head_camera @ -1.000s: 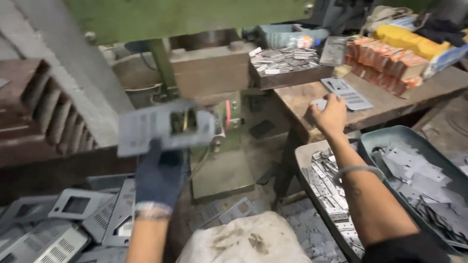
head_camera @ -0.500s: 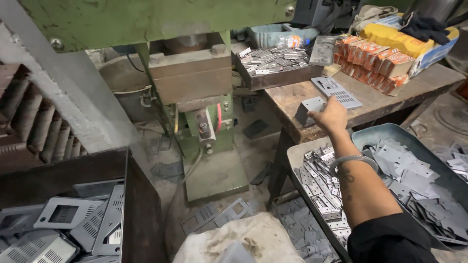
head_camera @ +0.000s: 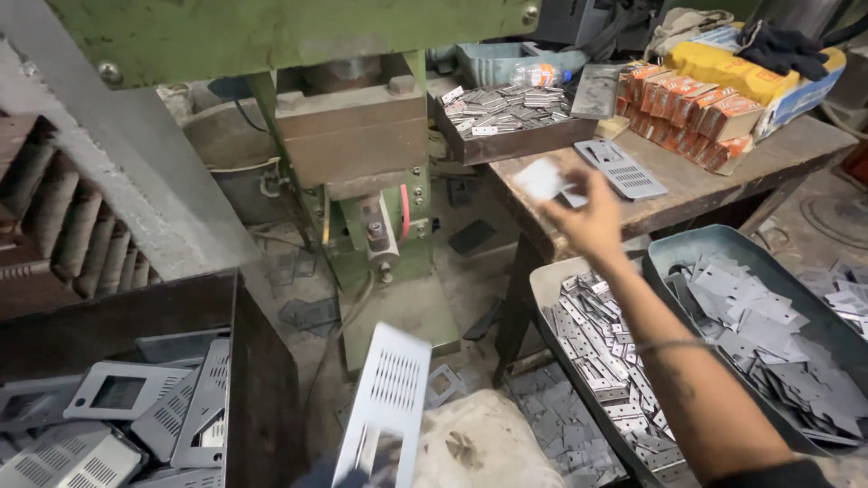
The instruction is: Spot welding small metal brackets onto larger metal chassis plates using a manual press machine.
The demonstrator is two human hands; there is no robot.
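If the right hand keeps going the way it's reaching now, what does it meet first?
Probably the flat perforated plate lying on the wooden bench; the right hand, carrying a small blank, points up toward it. Depth is unclear.

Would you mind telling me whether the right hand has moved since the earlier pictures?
Yes. The right hand was beside the perforated plate lying on the wooden table; it has now drawn back off the table's front edge, holding a small metal piece.

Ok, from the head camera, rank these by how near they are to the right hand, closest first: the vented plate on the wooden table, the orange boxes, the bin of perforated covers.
1. vented plate, just right of the right hand.
2. orange boxes, farther back on the right.
3. bin of perforated covers, far left, low.
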